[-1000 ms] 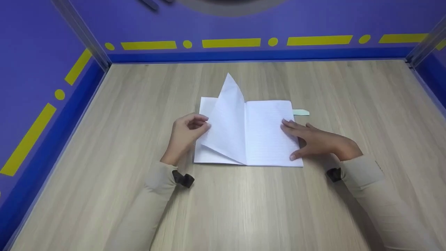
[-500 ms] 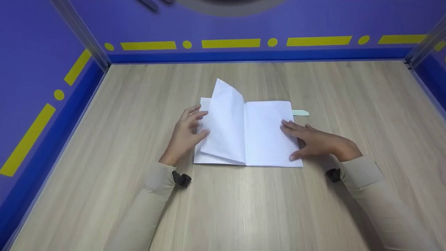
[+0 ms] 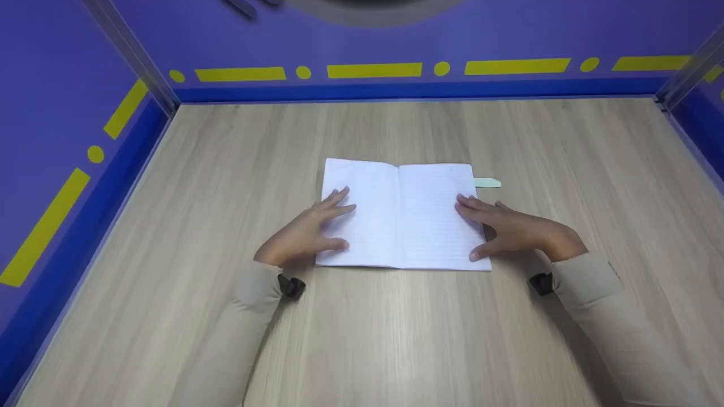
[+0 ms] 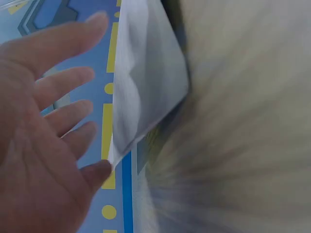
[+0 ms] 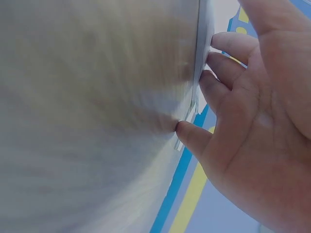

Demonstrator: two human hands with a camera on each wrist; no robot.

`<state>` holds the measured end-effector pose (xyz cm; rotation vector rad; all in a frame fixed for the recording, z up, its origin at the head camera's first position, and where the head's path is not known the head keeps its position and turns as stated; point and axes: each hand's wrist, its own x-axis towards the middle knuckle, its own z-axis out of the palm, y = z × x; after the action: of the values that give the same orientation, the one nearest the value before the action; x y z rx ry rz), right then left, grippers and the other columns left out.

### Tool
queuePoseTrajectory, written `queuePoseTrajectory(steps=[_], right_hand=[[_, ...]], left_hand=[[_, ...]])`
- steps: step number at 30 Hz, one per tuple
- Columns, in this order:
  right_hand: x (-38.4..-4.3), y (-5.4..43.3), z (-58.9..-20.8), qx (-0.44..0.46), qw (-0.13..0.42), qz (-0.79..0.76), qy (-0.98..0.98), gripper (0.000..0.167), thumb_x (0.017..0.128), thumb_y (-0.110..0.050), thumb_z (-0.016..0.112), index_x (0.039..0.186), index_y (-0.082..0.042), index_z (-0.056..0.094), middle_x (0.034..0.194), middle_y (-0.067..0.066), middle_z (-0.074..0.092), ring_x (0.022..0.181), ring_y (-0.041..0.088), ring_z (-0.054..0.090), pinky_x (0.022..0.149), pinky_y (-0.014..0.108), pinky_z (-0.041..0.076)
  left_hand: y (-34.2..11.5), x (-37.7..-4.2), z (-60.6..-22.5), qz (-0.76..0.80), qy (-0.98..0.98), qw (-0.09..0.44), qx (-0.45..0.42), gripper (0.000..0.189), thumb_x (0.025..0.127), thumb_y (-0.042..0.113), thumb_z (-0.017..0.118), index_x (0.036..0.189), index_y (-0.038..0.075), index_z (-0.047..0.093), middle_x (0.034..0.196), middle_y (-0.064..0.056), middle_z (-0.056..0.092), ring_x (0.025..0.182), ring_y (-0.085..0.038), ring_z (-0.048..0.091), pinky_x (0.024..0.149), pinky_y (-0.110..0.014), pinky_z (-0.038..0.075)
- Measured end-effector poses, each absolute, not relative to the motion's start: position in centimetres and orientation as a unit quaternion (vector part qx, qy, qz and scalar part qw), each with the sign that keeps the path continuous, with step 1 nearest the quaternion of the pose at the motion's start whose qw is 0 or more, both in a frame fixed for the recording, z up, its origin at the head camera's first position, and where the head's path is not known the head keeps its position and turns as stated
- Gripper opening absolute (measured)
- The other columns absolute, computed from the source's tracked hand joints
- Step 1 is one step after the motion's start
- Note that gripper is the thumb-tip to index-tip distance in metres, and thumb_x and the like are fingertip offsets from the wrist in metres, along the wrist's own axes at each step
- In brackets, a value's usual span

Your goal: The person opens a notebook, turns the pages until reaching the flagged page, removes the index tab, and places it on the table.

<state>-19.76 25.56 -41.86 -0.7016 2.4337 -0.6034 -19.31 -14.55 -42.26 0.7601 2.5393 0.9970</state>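
A notebook (image 3: 432,226) with faintly lined white pages lies spread on the wooden table, its fold running through the middle. My left hand (image 3: 308,229) is over the outer edge of the left page, fingers apart and fairly straight; in the left wrist view the left hand (image 4: 43,126) holds nothing, and a white page (image 4: 146,73) stands beside its fingers. On the right page's outer edge rest the spread fingers and thumb of my right hand (image 3: 509,229). The right wrist view has the right hand (image 5: 252,111) with its fingertips at the notebook's edge.
A pale green tab (image 3: 487,182) sticks out from the notebook's right side. Wood-grain table (image 3: 362,333) surrounds the notebook. Blue-purple panels with yellow marks (image 3: 374,70) border the table at the back and sides.
The raised page has come down flat onto the left side. My left hand has let go of that page, spread its fingers and moved over it. The right hand has stayed put.
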Motion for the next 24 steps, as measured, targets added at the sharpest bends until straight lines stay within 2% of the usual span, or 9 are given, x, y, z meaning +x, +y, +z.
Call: queuePoseTrajectory(steps=[4, 9, 24], right_hand=[[-19.71, 25.60, -41.78, -0.260, 0.265, -0.224, 0.901, 0.104, 0.078, -0.045, 0.075, 0.154, -0.007, 0.014, 0.163, 0.012, 0.001, 0.150, 0.032, -0.001, 0.116, 0.061, -0.004], [-19.73, 25.65, -41.79, -0.263, 0.267, -0.222, 0.900, 0.108, 0.075, -0.045, 0.077, 0.154, -0.008, 0.013, 0.163, 0.012, 0.000, 0.150, 0.032, -0.001, 0.116, 0.060, -0.003], [-19.78, 26.02, -41.54, -0.266, 0.287, -0.216, 0.895, 0.119, 0.068, -0.043, 0.083, 0.154, -0.009, 0.009, 0.163, 0.012, -0.003, 0.150, 0.033, -0.003, 0.117, 0.059, -0.002]], left_hand=[[-15.00, -19.44, -42.38, 0.319, 0.888, 0.219, 0.250, 0.084, 0.081, 0.025, 0.077, 0.151, 0.018, 0.031, 0.162, 0.005, 0.007, 0.150, -0.017, 0.002, 0.122, -0.040, 0.011], [-15.29, -19.62, -42.57, 0.293, 0.890, 0.257, 0.237, 0.090, 0.079, 0.023, 0.079, 0.152, 0.017, 0.027, 0.163, 0.001, 0.006, 0.150, -0.020, 0.000, 0.122, -0.042, 0.007], [-15.30, -19.86, -42.52, 0.286, 0.889, 0.271, 0.232, 0.091, 0.077, 0.021, 0.080, 0.152, 0.015, 0.028, 0.163, -0.001, 0.006, 0.151, -0.022, 0.000, 0.122, -0.044, 0.007]])
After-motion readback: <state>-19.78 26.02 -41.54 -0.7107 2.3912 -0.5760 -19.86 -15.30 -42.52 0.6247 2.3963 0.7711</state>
